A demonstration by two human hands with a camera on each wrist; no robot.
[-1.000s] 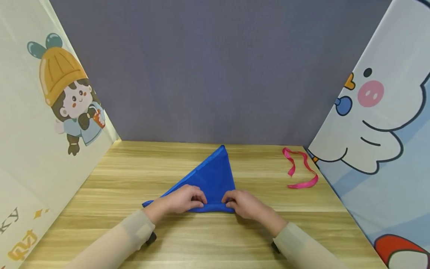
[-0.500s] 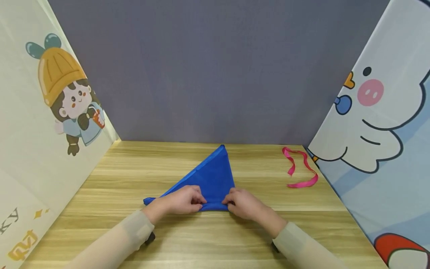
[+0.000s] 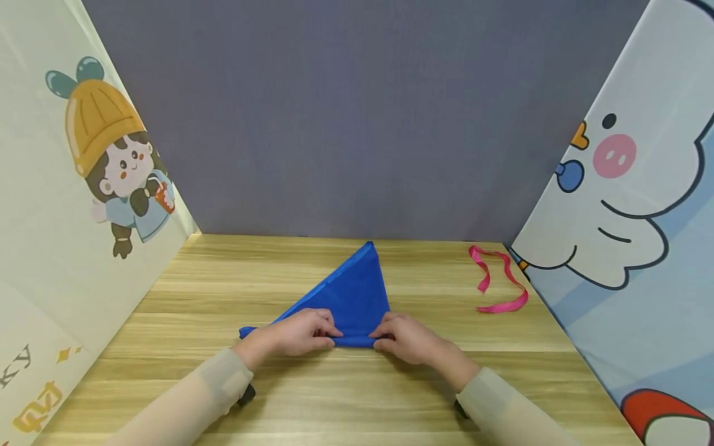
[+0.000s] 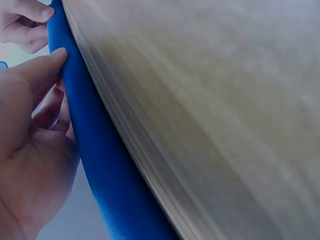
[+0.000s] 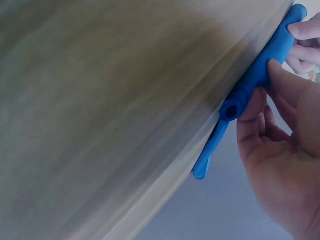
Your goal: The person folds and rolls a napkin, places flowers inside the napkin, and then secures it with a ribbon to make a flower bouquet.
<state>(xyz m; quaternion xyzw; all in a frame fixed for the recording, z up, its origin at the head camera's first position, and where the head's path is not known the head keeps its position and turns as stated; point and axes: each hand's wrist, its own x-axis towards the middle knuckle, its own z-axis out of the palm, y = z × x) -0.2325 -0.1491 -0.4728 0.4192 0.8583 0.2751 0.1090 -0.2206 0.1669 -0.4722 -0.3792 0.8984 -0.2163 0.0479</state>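
A blue cloth (image 3: pixel 358 300) lies on the table as a triangle, its tip pointing to the back wall. Its near edge is rolled into a tube, and the right wrist view shows the spiral end of this roll (image 5: pixel 231 111). My left hand (image 3: pixel 304 333) pinches the roll left of its middle, thumb on the near side. At the right end, my right hand (image 3: pixel 411 337) pinches it between thumb and fingers. The roll's left end pokes out beyond my left wrist. In the left wrist view the blue roll (image 4: pixel 95 135) runs along under the thumb (image 4: pixel 56 59).
A pink ribbon (image 3: pixel 504 306) lies loosely curved at the table's back right. The wooden table (image 3: pixel 357 402) is bounded by a grey back wall (image 3: pixel 357 124) and printed cartoon panels on the left (image 3: pixel 44 204) and right (image 3: pixel 658 248).
The near edge has been rolled slightly further from me, and the cloth's left corner has gone from a flat point to a rolled end. Both hands keep nearly the same place.
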